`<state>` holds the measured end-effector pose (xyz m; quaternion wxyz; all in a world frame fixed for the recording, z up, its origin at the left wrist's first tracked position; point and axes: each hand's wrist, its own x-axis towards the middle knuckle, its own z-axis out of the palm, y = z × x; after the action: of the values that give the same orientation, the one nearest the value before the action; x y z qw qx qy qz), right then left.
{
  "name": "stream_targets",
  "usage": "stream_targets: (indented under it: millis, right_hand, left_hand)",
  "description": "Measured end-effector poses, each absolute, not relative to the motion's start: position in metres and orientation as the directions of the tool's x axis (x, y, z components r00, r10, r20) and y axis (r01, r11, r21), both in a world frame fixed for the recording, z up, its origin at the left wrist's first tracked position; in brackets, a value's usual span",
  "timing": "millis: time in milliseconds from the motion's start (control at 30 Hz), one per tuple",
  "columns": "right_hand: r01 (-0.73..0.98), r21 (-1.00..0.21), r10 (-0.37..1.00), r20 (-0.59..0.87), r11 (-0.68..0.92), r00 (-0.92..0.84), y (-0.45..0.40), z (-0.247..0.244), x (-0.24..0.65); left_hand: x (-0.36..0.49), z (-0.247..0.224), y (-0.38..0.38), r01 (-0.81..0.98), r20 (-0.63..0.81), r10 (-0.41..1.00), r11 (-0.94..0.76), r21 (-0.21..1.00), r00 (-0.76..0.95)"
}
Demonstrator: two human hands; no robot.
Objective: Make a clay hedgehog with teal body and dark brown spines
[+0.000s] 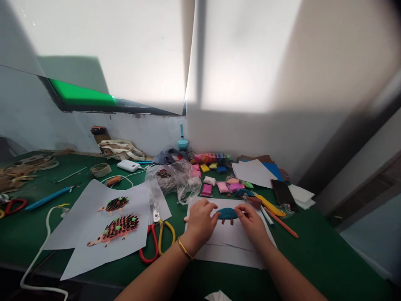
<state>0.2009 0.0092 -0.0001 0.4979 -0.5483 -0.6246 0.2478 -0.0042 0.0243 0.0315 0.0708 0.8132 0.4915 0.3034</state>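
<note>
A teal dome-shaped piece of modelling clay (227, 213) lies on white paper (224, 238), with two short brown clay strips (232, 222) below it like legs. My left hand (200, 221) is at its left end, thumb tip touching the edge and index finger curved apart from the thumb. At the right end, my right hand (250, 219) has its thumb and fingertips pinched together on the clay's edge. A gold bangle (185, 248) circles my left wrist.
Left of my arms lie scissors (153, 244) and sheets bearing two clay hedgehogs (117, 228). Behind the paper are coloured clay packets (206, 190) and a crumpled plastic bag (178, 179). A dark phone (282, 194) and an orange pen (283, 223) lie right.
</note>
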Motion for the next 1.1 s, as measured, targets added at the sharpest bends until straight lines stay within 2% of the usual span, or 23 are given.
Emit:
stream_targets:
  millis: [100,233,400,667,733,933,1100]
  right_hand:
    - [0.359,-0.849,0.901,0.432,0.389,0.046,0.003,0.003,0.189]
    - [0.313,-0.832,0.879,0.477,0.458,-0.016,-0.005,0.002,0.177]
    - [0.306,-0.833,0.883,0.466,0.461,-0.062,-0.009,0.003,0.174]
    - [0.283,-0.832,0.878,0.461,0.478,-0.129,-0.011,-0.001,0.176]
    - [0.281,-0.829,0.874,0.474,0.484,-0.105,-0.012,-0.001,0.176]
    - [0.408,-0.761,0.845,0.533,0.505,-0.053,-0.015,0.007,0.177]
    - [0.479,-0.694,0.819,0.566,0.537,-0.098,-0.018,0.007,0.175]
  left_hand:
    - [0.012,0.024,0.012,0.605,0.455,0.827,-0.556,0.57,0.332]
    - [0.015,0.01,0.006,0.518,0.51,0.801,-0.594,0.615,0.313]
    - [0.007,0.009,0.009,0.475,0.608,0.73,-0.674,0.566,0.313]
    - [0.004,0.011,0.009,0.477,0.728,0.577,-0.791,0.384,0.37]
    - [0.004,0.012,0.008,0.479,0.723,0.585,-0.785,0.392,0.368]
    - [-0.001,0.016,0.007,0.488,0.602,0.737,-0.666,0.564,0.309]
    - [0.001,0.015,0.004,0.539,0.547,0.775,-0.622,0.568,0.317]
